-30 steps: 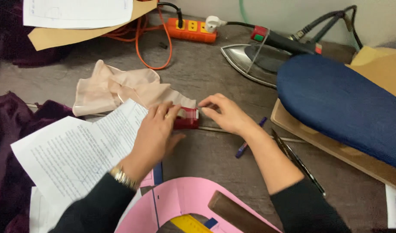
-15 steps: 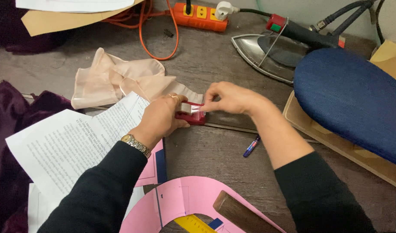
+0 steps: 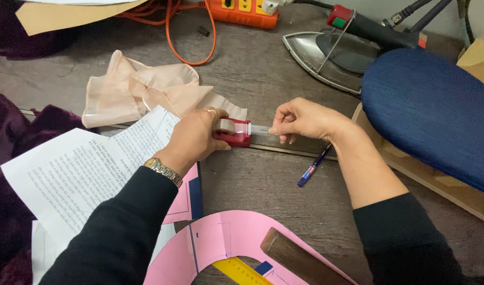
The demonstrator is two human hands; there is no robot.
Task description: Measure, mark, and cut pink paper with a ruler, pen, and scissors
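A small red tape dispenser (image 3: 232, 132) sits near the middle of the grey wooden table (image 3: 263, 84), with a strip of clear tape (image 3: 260, 129) drawn out of it toward three o'clock. The left hand (image 3: 194, 138) lies over the dispenser from its nine o'clock side, fingers curled closed around the roll and the red body, a ring on one finger and a metal watch (image 3: 164, 171) at the wrist. The right hand (image 3: 303, 120) is just beside it at three o'clock — thumb and forefinger pinched shut on the free end of the tape, the other fingers folded loosely under.

A blue pen (image 3: 314, 165) lies on the table at about four o'clock from the dispenser, below the right wrist. At ten o'clock is a crumpled piece of pale peach fabric (image 3: 141, 89); at eight o'clock a printed sheet of paper (image 3: 78, 174) partly under the left forearm. Toward six o'clock a curved pink paper pattern (image 3: 221, 243) carries a yellow ruler (image 3: 243, 271) and a dark wooden piece (image 3: 300, 261). At one o'clock an iron (image 3: 334, 55) lies on the table, and beyond it — at two to three o'clock — a blue padded pressing cushion (image 3: 437, 113). An orange power strip (image 3: 242, 9) is at twelve o'clock along the far edge, and dark purple cloth (image 3: 10, 132) at nine o'clock.
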